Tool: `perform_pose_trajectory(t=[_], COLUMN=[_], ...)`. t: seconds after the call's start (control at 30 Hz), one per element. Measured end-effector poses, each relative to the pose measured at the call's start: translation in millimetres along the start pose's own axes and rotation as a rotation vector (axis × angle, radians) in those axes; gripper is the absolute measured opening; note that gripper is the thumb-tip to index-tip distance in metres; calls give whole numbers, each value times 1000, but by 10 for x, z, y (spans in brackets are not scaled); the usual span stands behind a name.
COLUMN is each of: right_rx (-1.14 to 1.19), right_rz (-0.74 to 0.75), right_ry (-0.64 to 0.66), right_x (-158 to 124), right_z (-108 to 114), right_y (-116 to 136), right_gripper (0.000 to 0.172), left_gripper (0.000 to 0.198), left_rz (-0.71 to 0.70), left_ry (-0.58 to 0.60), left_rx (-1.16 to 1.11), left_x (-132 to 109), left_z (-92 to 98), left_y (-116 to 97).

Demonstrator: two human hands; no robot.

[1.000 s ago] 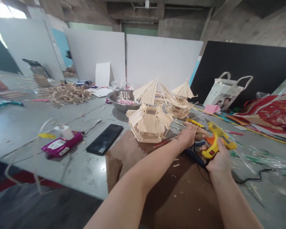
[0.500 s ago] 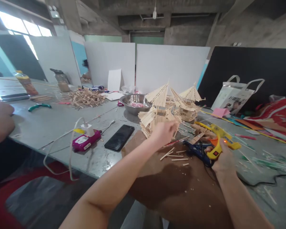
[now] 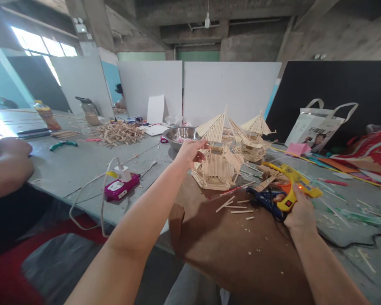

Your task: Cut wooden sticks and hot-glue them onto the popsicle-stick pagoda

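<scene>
My left hand [image 3: 193,153] reaches to the left side of a model pavilion [image 3: 217,167] built of thin wooden sticks. Its fingers are bent, thumb and fingertips against the lower edge of the pointed roof [image 3: 213,128]; part of the grip is hidden. My right hand [image 3: 300,212] is wrapped round the handle of a yellow glue gun [image 3: 288,202], whose orange light is lit. A dark blue tool [image 3: 265,202] with a black cable lies beside that hand. Several loose sticks [image 3: 239,212] lie on the brown sheet [image 3: 222,241] before the pavilion.
Behind stands a second stick pavilion [image 3: 254,146]. A metal bowl [image 3: 174,142], a pile of sticks [image 3: 120,134] and a purple power strip [image 3: 122,186] with a white cable are to the left. Another person's arm [image 3: 9,165] rests at far left. A white bag [image 3: 316,127] stands at right.
My left hand has moved left and up, from in front of the pavilion to its left side, uncovering its front. My right hand keeps the glue gun in nearly the same place.
</scene>
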State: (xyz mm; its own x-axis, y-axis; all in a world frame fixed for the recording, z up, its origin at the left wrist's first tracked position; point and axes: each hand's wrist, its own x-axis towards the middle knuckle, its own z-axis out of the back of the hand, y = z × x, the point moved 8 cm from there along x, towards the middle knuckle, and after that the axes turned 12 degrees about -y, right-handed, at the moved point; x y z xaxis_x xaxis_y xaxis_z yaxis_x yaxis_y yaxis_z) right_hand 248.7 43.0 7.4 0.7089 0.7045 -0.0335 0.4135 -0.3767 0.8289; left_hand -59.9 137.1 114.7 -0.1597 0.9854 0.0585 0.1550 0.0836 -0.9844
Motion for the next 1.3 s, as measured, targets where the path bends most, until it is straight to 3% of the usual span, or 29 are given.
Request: perform_pose_trajectory(t=[0.17,0.47,0.77,1.3], right_rx=[-3,8,22,36], right_rz=[23,15,0,-37], right_ry=[-5,3,-8,-19], right_x=[-25,-43,-24,-36], right_z=[-14,-21,-22,-15], right_y=[48,56,43,45], right_gripper=[29,31,29,23], left_gripper=[23,26,17,20], left_rz=[75,57,191,183], left_ry=[92,163,254,298], left_rx=[-19,32,-60,-126], left_x=[85,93,75,96], left_z=[-27,-40,-160,-200], left_y=[36,12,34,43])
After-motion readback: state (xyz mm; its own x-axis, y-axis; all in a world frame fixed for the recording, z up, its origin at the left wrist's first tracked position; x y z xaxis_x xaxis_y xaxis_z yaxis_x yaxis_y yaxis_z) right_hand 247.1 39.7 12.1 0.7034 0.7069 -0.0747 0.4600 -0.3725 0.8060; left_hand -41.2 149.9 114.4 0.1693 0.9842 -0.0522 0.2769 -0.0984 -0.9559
